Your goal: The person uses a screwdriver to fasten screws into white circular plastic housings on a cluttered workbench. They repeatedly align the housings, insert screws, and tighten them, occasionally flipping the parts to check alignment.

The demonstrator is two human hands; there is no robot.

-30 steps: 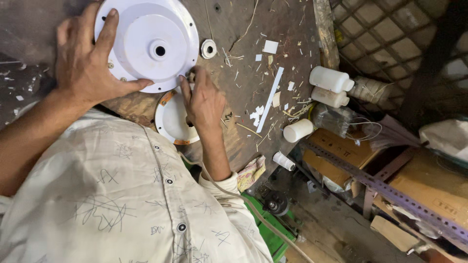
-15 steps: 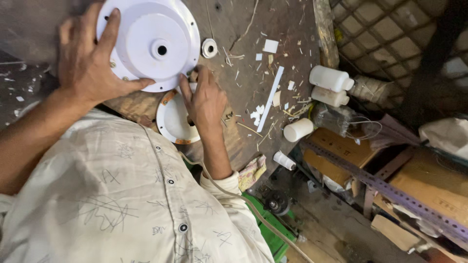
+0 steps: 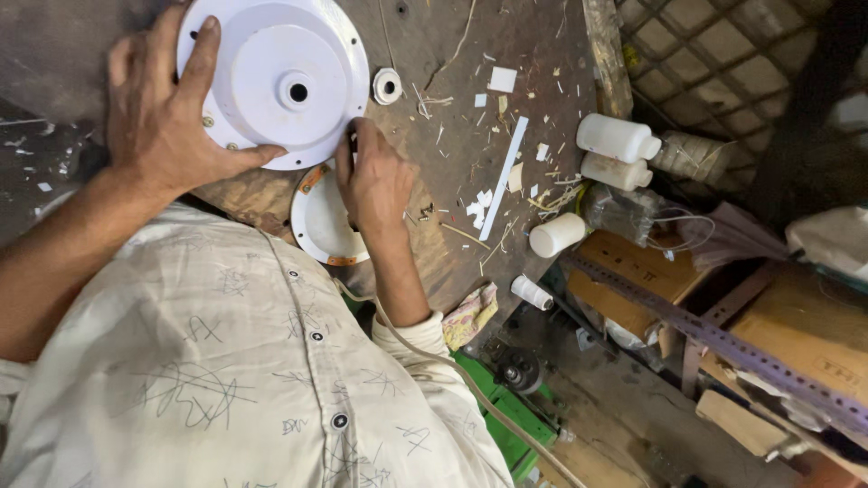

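A large white round cover (image 3: 280, 81) with a raised centre and a middle hole lies on the dark wooden worktop (image 3: 452, 181). My left hand (image 3: 158, 117) presses on its left side, fingers spread over the top and thumb against the near rim. My right hand (image 3: 375, 181) has its fingers curled at the cover's lower right rim; whatever they pinch is hidden. A smaller white disc (image 3: 316, 226) with orange marks on its edge lies partly under that hand.
A small white ring (image 3: 387, 86) sits right of the cover. A white strip (image 3: 504, 176) and plastic scraps litter the top. White bottles (image 3: 617, 137) and a white cylinder (image 3: 556, 235) stand at the right edge. Cardboard boxes (image 3: 814, 334) and a perforated metal bar (image 3: 714, 339) lie below.
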